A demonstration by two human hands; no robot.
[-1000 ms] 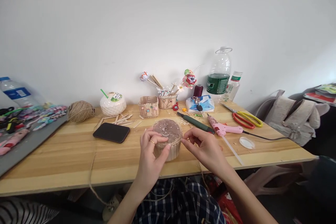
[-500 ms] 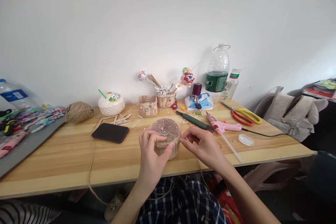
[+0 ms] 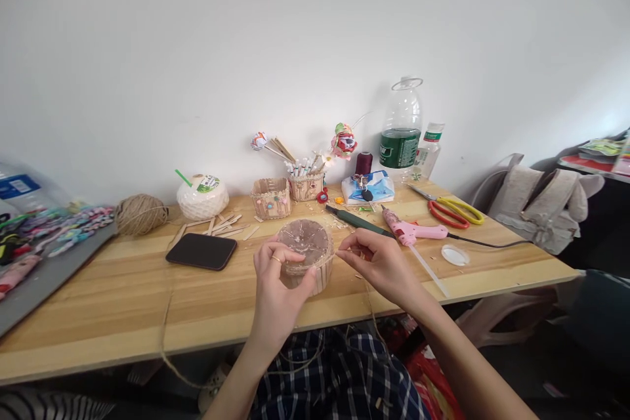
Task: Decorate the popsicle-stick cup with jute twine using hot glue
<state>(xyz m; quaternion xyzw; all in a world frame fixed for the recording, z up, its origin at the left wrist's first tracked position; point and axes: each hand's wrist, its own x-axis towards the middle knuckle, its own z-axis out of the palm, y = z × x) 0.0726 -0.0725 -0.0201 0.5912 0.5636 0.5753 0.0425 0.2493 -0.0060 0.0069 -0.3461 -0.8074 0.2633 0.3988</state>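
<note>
No legible txt anywhere. Big clear bottle, far beyond right-hand fingers, has green label w/ white marks, too small to read. Small bottle beside it: same. Blue label on bottle, far left of left-hand fingers: blurred.

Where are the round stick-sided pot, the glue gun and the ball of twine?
round stick-sided pot [image 3: 315,273]: head view, stick wall at its front right.
glue gun [image 3: 412,231]: head view, middle of the pink body.
ball of twine [image 3: 140,214]: head view, centre of the wound ball.
</note>
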